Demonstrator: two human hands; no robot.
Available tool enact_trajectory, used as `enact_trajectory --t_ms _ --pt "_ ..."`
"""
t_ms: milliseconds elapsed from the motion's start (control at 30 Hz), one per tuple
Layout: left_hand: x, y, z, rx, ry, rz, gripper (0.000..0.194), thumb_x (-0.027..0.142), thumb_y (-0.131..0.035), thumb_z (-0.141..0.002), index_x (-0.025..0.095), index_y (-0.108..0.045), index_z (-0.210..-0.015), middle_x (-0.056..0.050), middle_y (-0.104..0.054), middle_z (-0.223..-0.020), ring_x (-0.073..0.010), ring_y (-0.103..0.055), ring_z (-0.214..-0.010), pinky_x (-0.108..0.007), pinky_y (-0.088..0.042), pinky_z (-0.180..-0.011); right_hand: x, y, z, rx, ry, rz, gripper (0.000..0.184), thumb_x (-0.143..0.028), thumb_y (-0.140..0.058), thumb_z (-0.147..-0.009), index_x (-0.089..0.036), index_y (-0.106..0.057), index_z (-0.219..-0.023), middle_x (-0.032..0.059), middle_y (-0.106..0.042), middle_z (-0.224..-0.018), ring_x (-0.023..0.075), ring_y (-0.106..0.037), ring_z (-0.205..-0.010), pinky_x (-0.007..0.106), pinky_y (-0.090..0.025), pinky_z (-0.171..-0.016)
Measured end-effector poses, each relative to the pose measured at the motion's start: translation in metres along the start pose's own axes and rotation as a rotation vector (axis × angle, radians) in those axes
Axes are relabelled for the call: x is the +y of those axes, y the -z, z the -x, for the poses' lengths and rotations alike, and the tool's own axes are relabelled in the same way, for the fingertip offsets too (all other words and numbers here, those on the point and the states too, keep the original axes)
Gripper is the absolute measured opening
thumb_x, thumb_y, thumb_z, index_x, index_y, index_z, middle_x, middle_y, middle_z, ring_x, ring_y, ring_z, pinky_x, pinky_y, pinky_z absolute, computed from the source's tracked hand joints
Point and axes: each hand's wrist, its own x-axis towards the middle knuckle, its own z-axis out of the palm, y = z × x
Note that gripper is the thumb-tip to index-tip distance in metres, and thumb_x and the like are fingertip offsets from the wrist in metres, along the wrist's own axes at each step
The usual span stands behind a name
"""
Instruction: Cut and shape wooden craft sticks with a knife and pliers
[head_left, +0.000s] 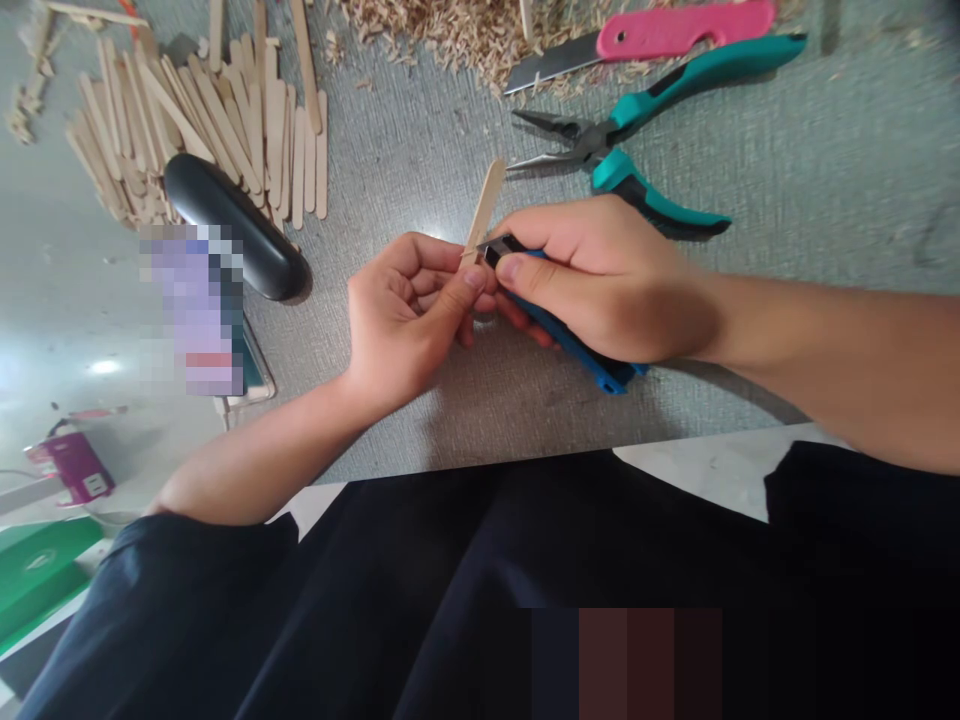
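My left hand (pixel 409 315) pinches a wooden craft stick (pixel 486 205) between thumb and fingers, its rounded end pointing up and away. In my right hand (pixel 600 275) is a blue utility knife (pixel 566 335), gripped with the thumb along its metal nose. The knife's tip meets the stick just above my left thumb, and both hands are close together over the table. Fingers cover much of the knife's body and the lower end of the stick. Just beyond my right hand lie long-nose pliers (pixel 592 140) with teal and black handles, their jaws spread.
A heap of craft sticks (pixel 225 130) covers the far left. Wood shavings (pixel 442 40) are piled at the back beside a pink-handled knife (pixel 682 30). A black case (pixel 232 225) and a blurred phone (pixel 259 365) lie left of my left hand. The grey table (pixel 390 440) ends before my body.
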Motion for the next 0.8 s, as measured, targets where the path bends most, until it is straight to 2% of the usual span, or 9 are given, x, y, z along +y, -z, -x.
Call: enact_trajectory --t_ms 133,267,533,667,800 --pt "0.0 0.0 0.001 0.002 0.023 -0.009 0.044 0.06 -0.097 -0.096 0.023 -0.073 -0.094 0.001 -0.086 -0.079 -0.0142 -0.083 -0.065 -0.024 -0.066 -0.051 -0.003 -0.003 0.003 0.026 0.037 0.134 0.037 -0.016 -0.06 -0.116 -0.025 -0.061 -0.08 -0.0035 -0.063 -0.065 0.0129 -0.054 -0.058 0.032 -0.036 -0.055" --pt "-0.002 0.001 0.001 -0.007 0.008 -0.005 0.042 0.058 -0.097 -0.097 0.023 -0.074 -0.094 0.001 -0.086 -0.078 -0.0142 -0.083 -0.065 -0.023 -0.065 -0.05 -0.005 -0.002 0.003 0.049 0.047 0.205 0.04 -0.009 -0.061 -0.112 -0.024 -0.061 -0.075 -0.0012 -0.064 -0.066 0.0148 -0.055 -0.066 0.033 -0.035 -0.059" --pt "0.001 0.002 0.001 -0.032 -0.026 -0.004 0.039 0.054 -0.098 -0.097 0.023 -0.075 -0.091 0.002 -0.086 -0.077 -0.0118 -0.079 -0.057 -0.021 -0.062 -0.046 -0.002 0.007 -0.002 -0.075 0.02 0.107 0.036 -0.01 -0.061 -0.115 -0.022 -0.064 -0.081 -0.0045 -0.063 -0.064 0.0092 -0.055 -0.051 0.028 -0.038 -0.049" --pt "0.0 0.004 0.0 -0.039 -0.035 -0.037 0.044 0.058 -0.098 -0.096 0.022 -0.074 -0.09 0.002 -0.085 -0.076 -0.0112 -0.077 -0.055 -0.019 -0.059 -0.042 -0.002 0.011 -0.004 -0.131 0.006 0.054 0.029 -0.018 -0.066 -0.116 -0.021 -0.07 -0.087 -0.004 -0.066 -0.067 0.0092 -0.058 -0.053 0.026 -0.041 -0.048" --pt "-0.006 0.005 -0.002 -0.033 -0.109 -0.069 0.048 0.063 -0.098 -0.094 0.023 -0.072 -0.092 0.003 -0.082 -0.073 -0.0115 -0.076 -0.053 -0.018 -0.052 -0.037 0.002 0.014 -0.004 -0.15 -0.009 0.02 0.026 -0.027 -0.072 -0.115 -0.02 -0.075 -0.09 -0.0029 -0.068 -0.069 0.0095 -0.059 -0.053 0.025 -0.041 -0.048"
